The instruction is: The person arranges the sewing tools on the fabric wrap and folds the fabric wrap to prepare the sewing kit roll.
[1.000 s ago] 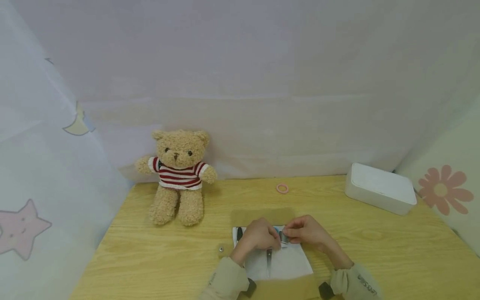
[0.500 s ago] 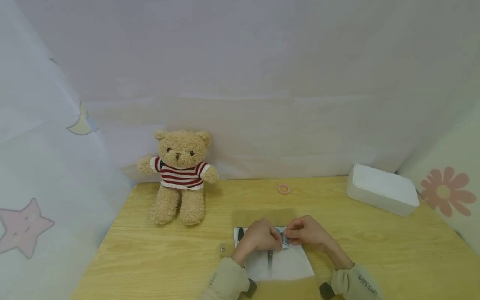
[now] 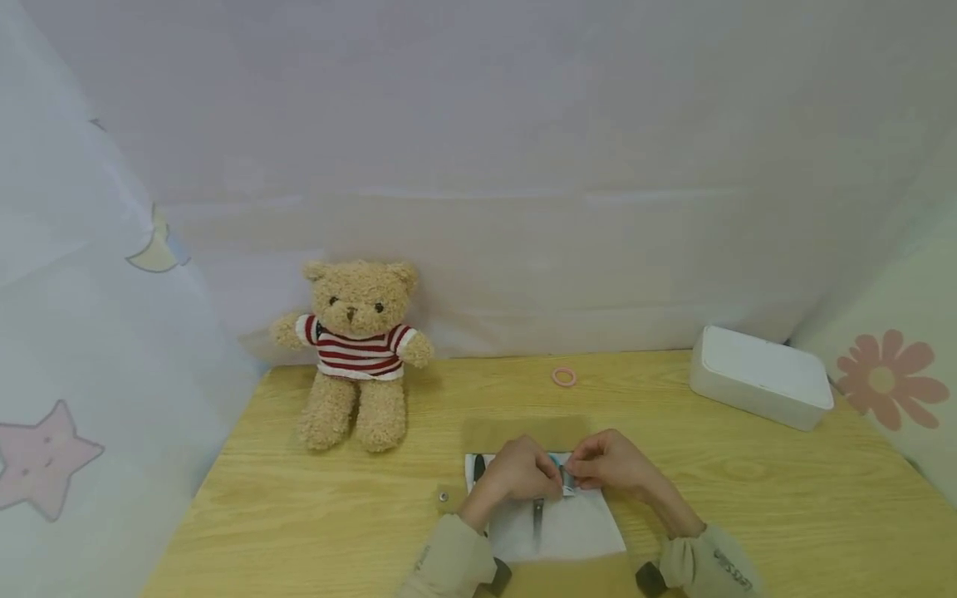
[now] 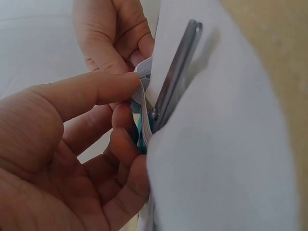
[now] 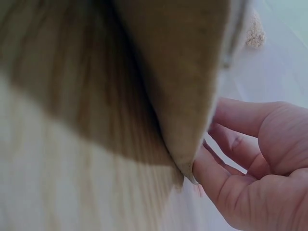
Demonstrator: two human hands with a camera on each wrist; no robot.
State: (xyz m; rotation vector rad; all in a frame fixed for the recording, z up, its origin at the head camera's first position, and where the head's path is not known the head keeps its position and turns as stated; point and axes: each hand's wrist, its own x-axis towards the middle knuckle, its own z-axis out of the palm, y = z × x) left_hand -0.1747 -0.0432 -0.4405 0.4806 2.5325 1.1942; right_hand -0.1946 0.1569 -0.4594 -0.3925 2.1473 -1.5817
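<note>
On the table lies a tan case [image 3: 527, 428] with a white lining [image 3: 576, 531]. Scissors [image 4: 175, 72] with teal handles lie against the lining, blades pointing to the near side, handles mostly behind a white elastic band [image 4: 146, 110]. My left hand [image 3: 519, 472] pinches this band between thumb and fingers in the left wrist view. Opposite it, my right hand [image 3: 616, 463] has its fingertips on the band's other part, a greyish piece in the head view. Seen from the right wrist, the right fingers [image 5: 214, 171] lie at the case's edge. Their exact contact is partly hidden.
A dark slim object [image 3: 478, 467] sits at the lining's left side. A metal snap [image 3: 444, 497] shows on a tab left of the case. Further back are a teddy bear [image 3: 357, 357], a pink ring [image 3: 564, 377] and a white box [image 3: 761, 378].
Both hands stay nearly in place at the band, with only slight finger movement. The whole head view shifts a little.
</note>
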